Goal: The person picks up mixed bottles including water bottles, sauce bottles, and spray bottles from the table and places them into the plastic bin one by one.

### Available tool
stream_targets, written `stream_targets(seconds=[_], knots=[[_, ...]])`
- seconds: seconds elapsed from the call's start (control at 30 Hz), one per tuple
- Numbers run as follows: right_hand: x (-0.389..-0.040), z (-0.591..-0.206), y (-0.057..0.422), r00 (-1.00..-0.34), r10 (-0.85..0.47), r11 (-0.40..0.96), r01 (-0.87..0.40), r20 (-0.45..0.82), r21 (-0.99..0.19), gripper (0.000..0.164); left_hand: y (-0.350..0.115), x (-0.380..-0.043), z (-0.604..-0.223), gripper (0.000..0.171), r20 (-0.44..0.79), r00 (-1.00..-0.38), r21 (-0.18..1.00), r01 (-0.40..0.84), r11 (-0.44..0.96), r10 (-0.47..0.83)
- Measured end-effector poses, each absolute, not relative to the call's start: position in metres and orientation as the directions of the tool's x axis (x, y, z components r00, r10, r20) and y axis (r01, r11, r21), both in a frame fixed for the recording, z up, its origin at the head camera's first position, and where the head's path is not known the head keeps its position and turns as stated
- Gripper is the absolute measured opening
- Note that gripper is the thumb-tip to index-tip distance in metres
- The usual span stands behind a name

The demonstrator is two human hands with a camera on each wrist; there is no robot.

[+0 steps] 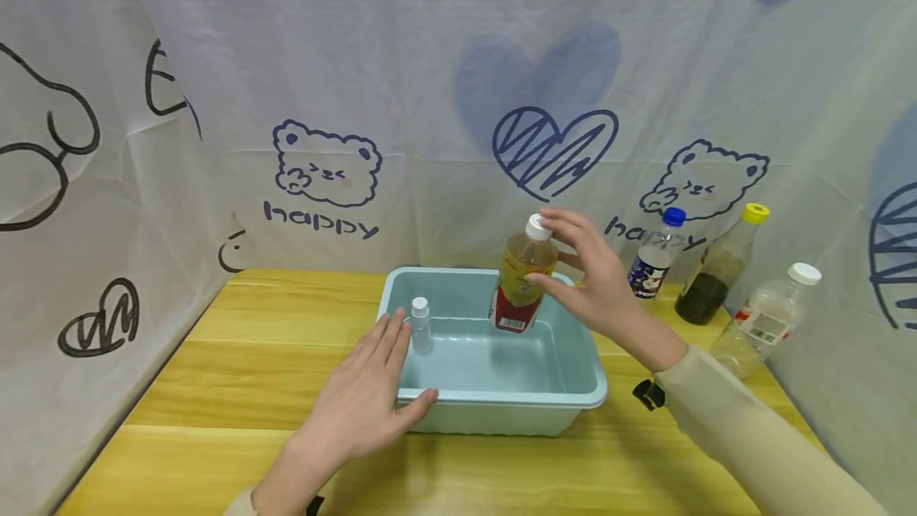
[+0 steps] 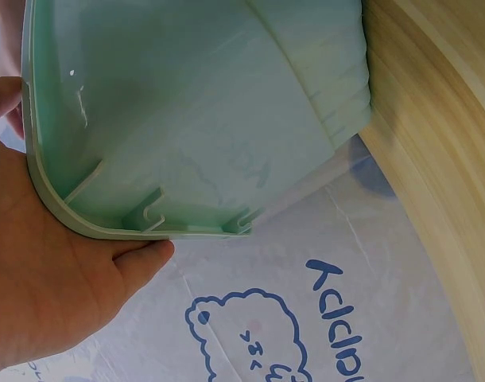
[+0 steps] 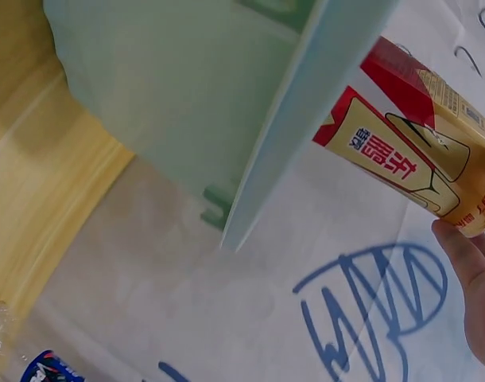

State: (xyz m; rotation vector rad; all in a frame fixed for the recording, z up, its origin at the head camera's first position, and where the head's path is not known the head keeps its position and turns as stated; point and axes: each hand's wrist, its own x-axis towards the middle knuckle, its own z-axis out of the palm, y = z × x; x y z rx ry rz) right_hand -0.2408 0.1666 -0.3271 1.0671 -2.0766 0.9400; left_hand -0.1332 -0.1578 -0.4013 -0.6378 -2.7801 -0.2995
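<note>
My right hand holds a drink bottle with a white cap and a red and yellow label over the pale blue plastic tub. The thumb lies against the bottle's side, and the fingers reach up by the cap. In the right wrist view the bottle appears beyond the tub's rim. At the tub's front left corner rests my left hand, fingers straight across the rim. The left wrist view shows this hand against the rim's corner. Inside the tub, a small clear bottle with a white cap stands near the left wall.
On the right of the wooden table stand a blue-capped bottle, a yellow-capped bottle with dark liquid, and a clear white-capped bottle. A printed white cloth hangs behind and along both sides.
</note>
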Motion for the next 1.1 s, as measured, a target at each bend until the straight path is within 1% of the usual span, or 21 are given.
stream_targets(seconds=[0.3,0.43,0.6,0.7,0.97,1.1], knots=[[-0.25,-0.33,0.15,-0.527,-0.498,0.388,-0.845,0.689,-0.366,0.077,-0.155,-0.134,-0.401,0.094,0.287,-0.871,0.134,0.448,0.884,0.398],[-0.254,-0.335,0.144,-0.508,-0.542,0.369,-0.859,0.669,-0.354,0.074,-0.155,-0.134,-0.401,0.093,0.293,-0.868,0.137,0.453,0.881,0.401],[-0.259,-0.338,0.136,-0.457,-0.595,0.362,-0.887,0.661,-0.288,0.073,-0.155,-0.133,-0.402,0.093,0.302,-0.865,0.144,0.457,0.878,0.401],[-0.262,-0.34,0.13,-0.448,-0.617,0.358,-0.892,0.648,-0.275,0.072,-0.156,-0.133,-0.402,0.093,0.309,-0.864,0.142,0.456,0.878,0.399],[-0.269,-0.35,0.119,-0.464,-0.662,0.355,-0.886,0.588,-0.3,0.072,-0.157,-0.133,-0.401,0.093,0.311,-0.861,0.131,0.458,0.879,0.402],[-0.271,-0.355,0.118,-0.485,-0.685,0.372,-0.874,0.543,-0.313,0.072,-0.157,-0.134,-0.401,0.093,0.312,-0.861,0.128,0.458,0.88,0.403]])
